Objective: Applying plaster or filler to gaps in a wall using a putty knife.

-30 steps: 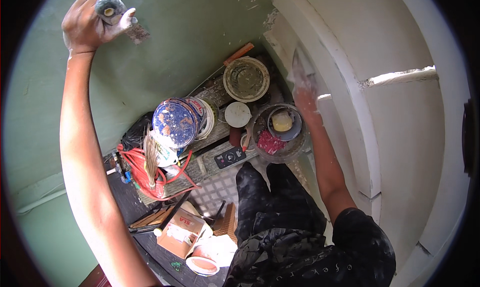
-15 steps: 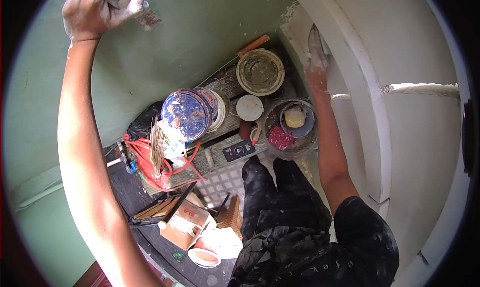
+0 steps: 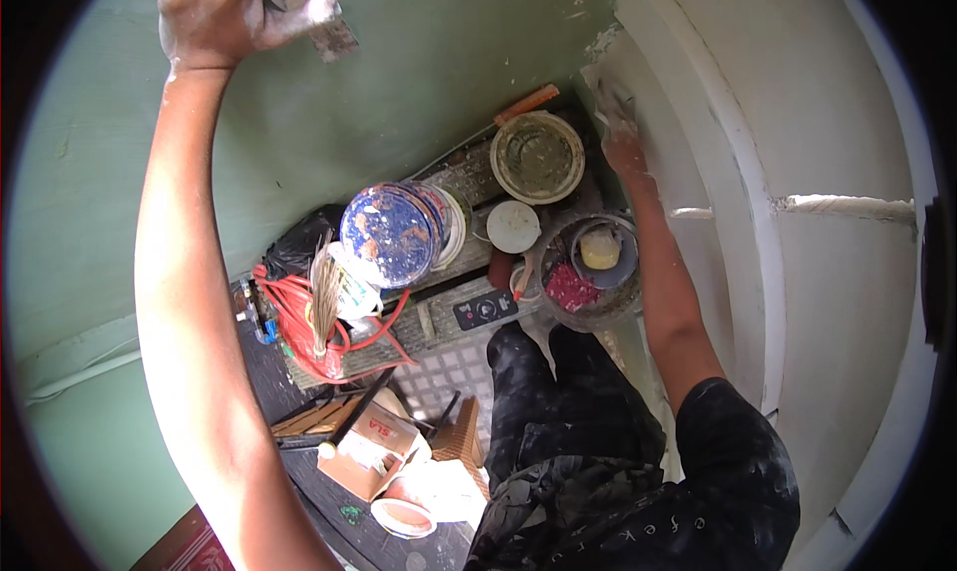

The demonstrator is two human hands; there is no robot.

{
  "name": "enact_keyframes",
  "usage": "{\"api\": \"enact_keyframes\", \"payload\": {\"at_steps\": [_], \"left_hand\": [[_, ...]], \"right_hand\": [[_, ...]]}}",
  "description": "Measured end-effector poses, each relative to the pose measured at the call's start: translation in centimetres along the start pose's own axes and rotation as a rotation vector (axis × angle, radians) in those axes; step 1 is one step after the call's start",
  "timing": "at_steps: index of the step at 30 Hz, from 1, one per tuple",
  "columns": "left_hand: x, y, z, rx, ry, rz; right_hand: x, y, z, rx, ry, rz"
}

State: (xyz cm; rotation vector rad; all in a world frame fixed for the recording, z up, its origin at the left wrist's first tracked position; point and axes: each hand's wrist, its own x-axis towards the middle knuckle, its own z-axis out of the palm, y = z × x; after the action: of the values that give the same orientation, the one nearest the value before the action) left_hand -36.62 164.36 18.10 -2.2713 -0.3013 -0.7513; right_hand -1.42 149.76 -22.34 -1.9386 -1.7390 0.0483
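My left hand (image 3: pixel 214 18), whitened on the thumb, is raised in front of the green wall at the upper left. Its fingers are closed around a putty knife (image 3: pixel 335 39) with a dark, rounded handle and a smeared metal blade; the top of the handle is cut off by the picture's edge. My right hand (image 3: pixel 620 133) reaches to the pale wall panel (image 3: pixel 663 123) at the upper right, close to the corner. It is coated in whitish powder or paste and blurred, so whether it holds a tool is unclear.
Below stands a wooden bench (image 3: pixel 444 322) with a blue-lidded bucket (image 3: pixel 389 234), a round basin (image 3: pixel 536 157), a white-lidded tub (image 3: pixel 513 227) and a bowl (image 3: pixel 546 307) holding a smaller pot. Red hose (image 3: pixel 284 307) lies at left. A cardboard box (image 3: pixel 364 451) sits near my legs.
My left hand with the putty knife has shifted slightly right in the picture. My right hand has come a little lower and left along the panel. The whole view has shifted somewhat too.
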Motion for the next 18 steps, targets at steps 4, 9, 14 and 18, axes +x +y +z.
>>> {"api": "enact_keyframes", "payload": {"at_steps": [4,9,14,18], "left_hand": [[-0.1,-0.4,-0.5,-0.014,-0.03,-0.013],[0.0,-0.4,-0.1,-0.005,-0.04,-0.013],[0.0,-0.3,-0.6,0.0,-0.052,-0.038],[0.0,-0.6,0.1,0.041,-0.006,0.015]], "right_hand": [[1.5,0.2,-0.1,0.165,-0.069,-0.033],[1.6,-0.5,1.4,-0.08,-0.137,0.029],[3.3,-4.6,-2.0,-0.237,0.39,-0.137],[4.0,-1.7,-1.0,-0.096,0.117,-0.061]]}}
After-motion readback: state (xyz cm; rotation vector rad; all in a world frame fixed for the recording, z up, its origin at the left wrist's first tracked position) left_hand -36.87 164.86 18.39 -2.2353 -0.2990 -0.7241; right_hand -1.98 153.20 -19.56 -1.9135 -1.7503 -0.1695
